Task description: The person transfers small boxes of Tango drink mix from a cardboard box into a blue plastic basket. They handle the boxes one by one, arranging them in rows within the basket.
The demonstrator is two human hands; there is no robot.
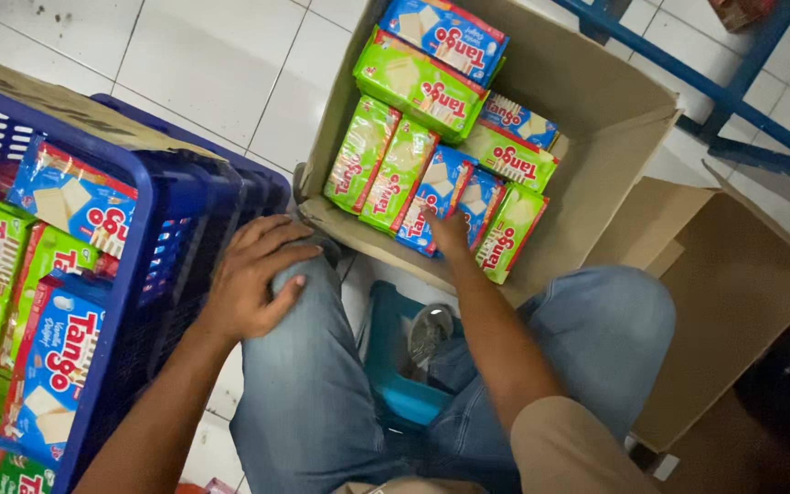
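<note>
At left, blue crate (176, 229) stacked with green and blue wafer packs (57, 348). Left hand (250, 274) open, palm down, resting on denim knee (308, 366). Right hand (450, 233) reaching into cardboard box (614, 119) on tiled floor (203, 55), fingertips touching a blue wafer pack (433, 197) among green ones; grip not discernible. Second cardboard box (733, 293) at right.

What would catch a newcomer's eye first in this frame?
Bright green and blue wafer packs fill the open brown cardboard box at top centre, where the right hand touches a blue pack. At left, a blue plastic crate holds more such packs, while the left hand rests on the person's jeans-clad knee.
</note>
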